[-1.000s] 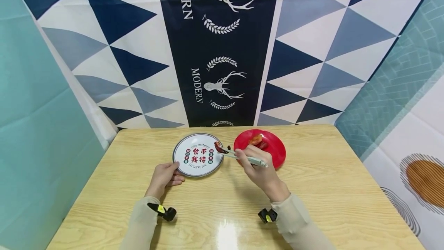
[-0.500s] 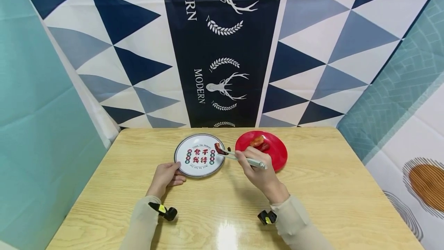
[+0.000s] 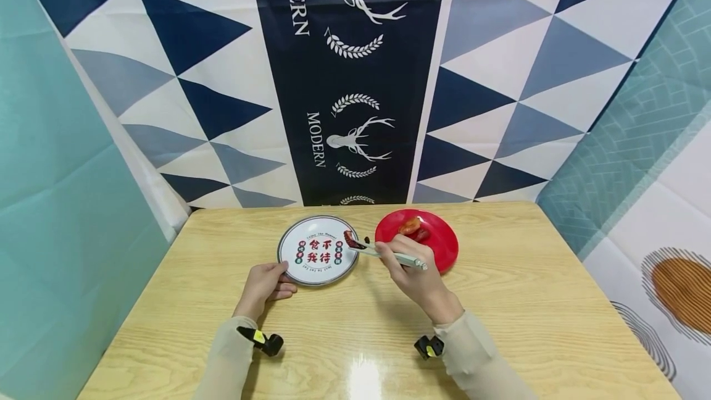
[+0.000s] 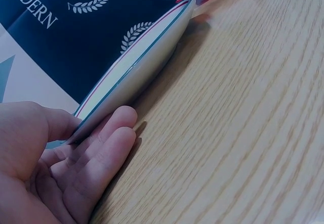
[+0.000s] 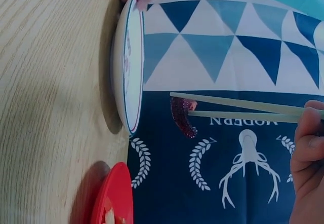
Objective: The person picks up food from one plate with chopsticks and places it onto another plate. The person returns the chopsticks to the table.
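My left hand [image 3: 265, 283] pinches the near left rim of a white plate [image 3: 319, 273] with red and green Chinese lettering; in the left wrist view the thumb [image 4: 61, 122] lies on the rim, with fingers below. The right hand [image 3: 416, 273] holds a pair of pale green chopsticks [image 3: 404, 258]. Between their tips hangs a dark reddish, curved, bumpy piece of food [image 5: 181, 116] with an orange end; its exact kind is unclear. The right wrist view shows it raised clear of the white plate [image 5: 132, 72]. From the head it appears over that plate's right edge.
Just right of the white plate stands a red plate [image 3: 444, 252], partly behind my right hand. On it lie an orange-brown piece of food [image 3: 410, 225] and a darker red piece [image 3: 422, 234]. The wooden table [image 3: 344, 326] ends at a patterned cloth backdrop [image 3: 366, 184].
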### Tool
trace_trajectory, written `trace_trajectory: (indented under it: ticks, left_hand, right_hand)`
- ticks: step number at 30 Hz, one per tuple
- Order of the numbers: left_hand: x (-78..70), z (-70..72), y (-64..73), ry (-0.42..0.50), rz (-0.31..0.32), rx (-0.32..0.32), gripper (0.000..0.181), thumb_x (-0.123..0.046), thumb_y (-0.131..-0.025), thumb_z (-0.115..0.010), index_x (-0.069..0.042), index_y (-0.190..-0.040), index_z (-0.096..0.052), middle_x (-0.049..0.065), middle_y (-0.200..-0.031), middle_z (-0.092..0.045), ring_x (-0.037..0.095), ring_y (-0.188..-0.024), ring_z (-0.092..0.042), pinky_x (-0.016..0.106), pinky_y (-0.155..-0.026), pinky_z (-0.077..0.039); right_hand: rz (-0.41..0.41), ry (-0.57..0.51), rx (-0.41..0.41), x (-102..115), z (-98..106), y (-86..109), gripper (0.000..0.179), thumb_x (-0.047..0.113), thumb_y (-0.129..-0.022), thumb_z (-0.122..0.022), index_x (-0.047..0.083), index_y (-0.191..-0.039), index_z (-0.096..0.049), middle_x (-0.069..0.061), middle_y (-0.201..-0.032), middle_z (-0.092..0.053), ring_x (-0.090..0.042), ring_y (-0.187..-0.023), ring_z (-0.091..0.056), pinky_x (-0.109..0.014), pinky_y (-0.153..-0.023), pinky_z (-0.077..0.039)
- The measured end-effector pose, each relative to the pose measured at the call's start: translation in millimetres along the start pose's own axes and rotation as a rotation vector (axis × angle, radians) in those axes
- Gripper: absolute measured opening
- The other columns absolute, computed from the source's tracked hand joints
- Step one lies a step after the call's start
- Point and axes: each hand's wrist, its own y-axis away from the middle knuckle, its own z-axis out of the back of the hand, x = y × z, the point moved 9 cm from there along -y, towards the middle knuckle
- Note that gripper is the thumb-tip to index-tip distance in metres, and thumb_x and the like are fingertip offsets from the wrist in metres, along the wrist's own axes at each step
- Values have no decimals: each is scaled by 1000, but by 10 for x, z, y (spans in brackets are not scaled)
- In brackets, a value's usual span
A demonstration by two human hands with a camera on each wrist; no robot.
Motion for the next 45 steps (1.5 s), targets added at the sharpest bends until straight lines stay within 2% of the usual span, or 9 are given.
trace_trajectory:
  ticks: [3, 8, 13, 18, 21, 23, 25, 29, 45]
  left_hand:
    - [-5, -3, 7, 4, -3, 2, 41, -26, -106, -56, 9, -125, -63, 9, -77, -72, 15, -63, -74, 28, -63, -67]
    - [0, 13, 2, 9, 0, -4, 42, -25, -106, -56, 10, -127, -62, 9, -76, -72, 15, -63, -74, 28, -63, -67]
    - [17, 0, -16, 10, 4, 2, 41, -24, -106, -55, 10, -127, -62, 9, -76, -72, 15, -63, -74, 29, -63, -67]
    - [0, -13, -13, 9, -4, 7, 40, -25, -106, -55, 10, -125, -63, 9, -76, -71, 14, -63, -74, 28, -63, -67]
    - [-2, -11, -2, 11, -3, 5, 40, -25, -106, -56, 10, -122, -63, 9, -77, -71, 15, -63, -74, 28, -63, -67]
    - [6, -10, -1, 12, -2, 5, 39, -25, -106, -56, 10, -122, -64, 9, -76, -71, 15, -63, -74, 28, -63, -67]
    - [11, -7, 5, 11, -1, 1, 39, -26, -106, -56, 10, -121, -64, 9, -76, -71, 15, -63, -74, 28, -62, -67]
    - [12, -6, 6, 3, -1, -4, 39, -26, -106, -56, 10, -120, -64, 9, -76, -71, 15, -62, -74, 28, -62, -67]
    - [3, -3, 18, -3, -5, -16, 38, -27, -106, -56, 9, -117, -65, 10, -76, -71, 15, -62, -74, 28, -62, -67]
  right_hand:
    - [-6, 1, 0, -8, 3, 5, 19, -2, -87, -77, 11, -77, -68, 4, -67, -57, -5, -62, -51, -9, -53, -45]
    - [-16, -5, 1, -27, -19, 11, 27, 24, -102, -66, 11, -78, -70, 3, -66, -58, -6, -62, -51, -10, -52, -44]
    - [-13, 7, -4, -22, -18, 27, 28, 26, -102, -65, 11, -79, -70, 3, -67, -58, -6, -62, -50, -9, -52, -43]
    - [-17, 27, -7, -16, 4, 18, 18, 8, -93, -75, 12, -77, -69, 4, -66, -57, -6, -62, -51, -9, -53, -45]
    - [-16, 19, -6, -19, 2, 12, 18, 1, -90, -76, 12, -77, -68, 3, -66, -57, -6, -62, -50, -10, -53, -44]
    - [-15, 8, -7, -23, -3, 16, 18, 6, -94, -74, 11, -78, -69, 2, -65, -57, -7, -61, -50, -10, -52, -43]
    - [-16, 0, -5, -31, -13, 18, 17, 3, -92, -75, 11, -78, -69, 2, -65, -57, -7, -60, -50, -10, -52, -43]
    - [-26, 5, -1, -47, -36, 17, 21, -10, -82, -78, 10, -79, -71, 1, -65, -59, -8, -59, -50, -10, -52, -45]
    - [-16, 7, 1, -67, -85, 21, 21, -9, -83, -78, 10, -78, -70, 2, -63, -55, -6, -57, -47, -9, -49, -39]
